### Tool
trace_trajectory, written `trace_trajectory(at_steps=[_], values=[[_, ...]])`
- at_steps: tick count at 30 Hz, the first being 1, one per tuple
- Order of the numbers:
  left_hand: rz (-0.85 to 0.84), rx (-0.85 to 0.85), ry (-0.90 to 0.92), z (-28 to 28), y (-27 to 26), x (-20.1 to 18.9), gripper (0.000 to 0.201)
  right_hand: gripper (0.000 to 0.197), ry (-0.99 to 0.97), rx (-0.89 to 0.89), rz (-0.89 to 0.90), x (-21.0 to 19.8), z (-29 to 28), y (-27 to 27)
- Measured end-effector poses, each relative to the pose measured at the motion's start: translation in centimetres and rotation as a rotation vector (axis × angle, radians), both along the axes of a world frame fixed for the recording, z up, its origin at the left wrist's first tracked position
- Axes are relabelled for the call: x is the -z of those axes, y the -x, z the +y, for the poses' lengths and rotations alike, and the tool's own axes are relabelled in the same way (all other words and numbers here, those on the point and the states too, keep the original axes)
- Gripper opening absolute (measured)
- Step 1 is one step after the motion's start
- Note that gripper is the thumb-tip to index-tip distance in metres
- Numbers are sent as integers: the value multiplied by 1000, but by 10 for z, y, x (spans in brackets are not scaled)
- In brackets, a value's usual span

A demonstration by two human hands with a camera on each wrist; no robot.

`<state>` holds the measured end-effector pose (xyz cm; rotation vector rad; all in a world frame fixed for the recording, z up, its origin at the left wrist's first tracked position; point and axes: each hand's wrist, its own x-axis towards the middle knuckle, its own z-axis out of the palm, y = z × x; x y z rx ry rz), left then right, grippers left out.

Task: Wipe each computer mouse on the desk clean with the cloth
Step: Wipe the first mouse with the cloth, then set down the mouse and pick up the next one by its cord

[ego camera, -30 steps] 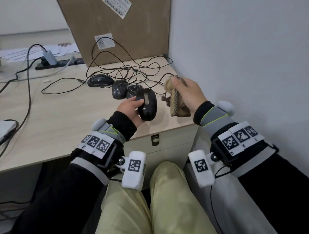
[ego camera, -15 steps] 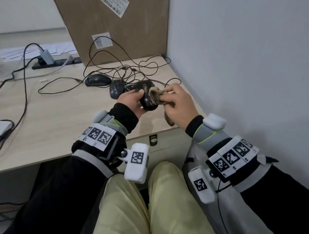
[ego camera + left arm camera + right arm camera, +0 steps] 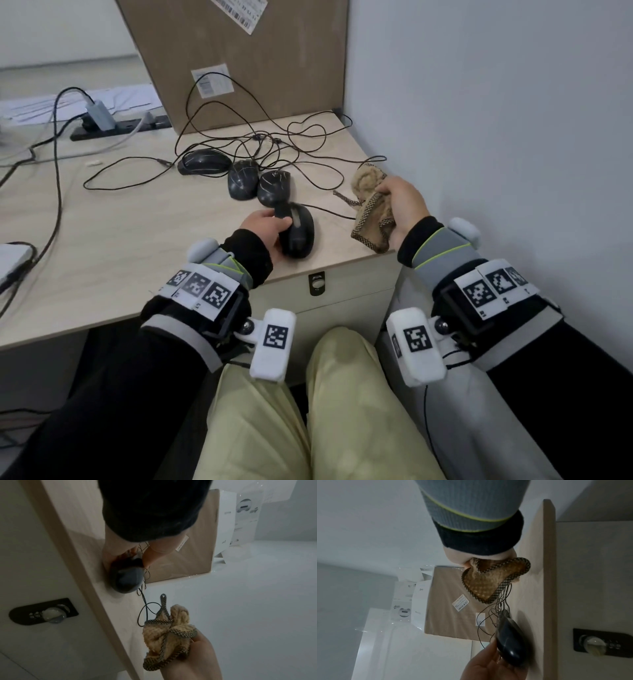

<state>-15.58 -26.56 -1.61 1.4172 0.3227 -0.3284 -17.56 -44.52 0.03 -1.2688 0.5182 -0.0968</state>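
My left hand (image 3: 279, 224) grips a black wired mouse (image 3: 299, 236) by its left side, low on the desk (image 3: 120, 240) near the front edge. The left wrist view shows this mouse (image 3: 128, 580) under my fingers (image 3: 150, 555). Three more black mice lie behind it: one (image 3: 203, 161) farthest left, one (image 3: 243, 180) in the middle and one (image 3: 274, 187) nearest. My right hand (image 3: 388, 193) holds a bunched tan cloth (image 3: 371, 214) with a checked border, a hand's width right of the held mouse. In the right wrist view the cloth (image 3: 484, 584) hangs apart from the mouse (image 3: 510, 642).
Tangled black cables (image 3: 274, 144) spread behind the mice. A tall cardboard box (image 3: 239, 61) stands at the back, with a power strip (image 3: 120, 126) to its left. The wall (image 3: 479, 137) closes the right side. A drawer lock (image 3: 317, 282) sits below the desk edge.
Half a second ago the cloth was pressed on the raised mouse. My right hand has since drawn the cloth away to the right, and my left hand has lowered the mouse to the desk.
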Motion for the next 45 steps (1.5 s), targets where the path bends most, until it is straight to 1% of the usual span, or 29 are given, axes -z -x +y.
trace_trajectory(at_steps=[4,6,9,12,15,17,18,20,22,23,25,27,29,31,33,35,36,38,40,42,44,45], values=[[-54,11,-197,-7,-9,2,60,12,-178,-27,-54,-4,-1,2],[-60,16,-268,-10,-14,4,60,14,-187,-40,-83,-6,-1,3],[-79,27,-405,-15,-12,-1,59,12,-82,-50,-92,-3,1,1],[-89,79,-555,-15,-15,0,57,11,-10,-113,-129,-1,0,1],[-99,102,-610,-15,-17,-3,61,15,73,-159,-158,0,0,3],[-109,126,-649,-15,-18,-4,62,18,143,-113,-166,2,-2,2],[-107,138,-666,-14,-18,-3,65,19,199,-72,-167,3,-5,1],[-98,164,-719,-14,-18,-1,79,15,312,-26,-178,4,-10,-1],[-87,206,-818,-15,-17,1,94,10,403,-44,-202,4,-13,-2],[-81,225,-877,-16,-17,2,100,11,461,-65,-212,5,-13,-3],[-90,245,-960,-18,-18,3,104,16,594,-143,-241,6,-12,-2],[-130,264,-982,-19,-17,1,98,14,741,-233,-272,5,-9,-3],[-197,305,-967,-18,-15,-3,93,24,951,-299,-290,6,-7,-7],[-303,368,-924,-15,-10,-9,92,32,1141,-373,-324,5,-4,-9],[-419,431,-845,-10,-5,-18,94,33,1210,-479,-379,2,2,-9],[-517,483,-781,0,-2,-27,96,36,1202,-585,-377,-1,4,-8],[-550,506,-758,6,-2,-31,96,38,1182,-601,-369,-3,5,-7],[-570,568,-685,17,-3,-38,99,45,1100,-590,-353,-6,5,-7],[-553,623,-568,28,-1,-43,103,47,992,-580,-348,-9,6,-7],[-523,635,-403,37,1,-46,103,38,911,-584,-350,-11,9,-6],[-487,572,-219,45,2,-45,101,21,856,-579,-370,-12,14,-4],[-470,523,-158,49,1,-45,100,15,818,-573,-377,-12,17,-3]])
